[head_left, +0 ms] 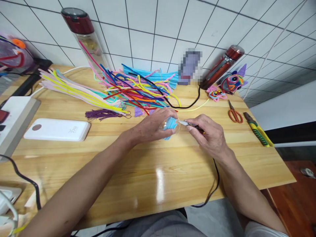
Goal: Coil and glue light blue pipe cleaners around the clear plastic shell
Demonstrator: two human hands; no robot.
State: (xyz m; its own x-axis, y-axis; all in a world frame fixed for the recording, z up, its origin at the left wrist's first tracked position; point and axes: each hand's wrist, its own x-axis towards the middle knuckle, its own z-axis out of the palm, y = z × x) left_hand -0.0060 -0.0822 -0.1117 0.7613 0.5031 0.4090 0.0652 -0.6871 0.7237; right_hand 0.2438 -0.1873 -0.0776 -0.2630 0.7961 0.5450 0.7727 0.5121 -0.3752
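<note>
My left hand [158, 123] is closed round a clear plastic piece, perhaps the end of a bottle, with light blue pipe cleaners [170, 124] on it. Its far side is hidden by my fingers. In my right hand [209, 133] is a small craft knife [186, 123] with a pointed silver blade and dark handle. The blade tip points left and is at the open rim of the plastic piece; whether it touches cannot be made out. Both hands are just above the wooden table [148, 177].
Behind my hands lies a heap of coloured pipe cleaners [140, 87]. A purple tassel [105, 114] and white power bank [58, 129] are left; orange-handled scissors [234, 113], pliers [258, 130] and a decorated figure [232, 82] right. A black cord [217, 181] hangs over the front edge.
</note>
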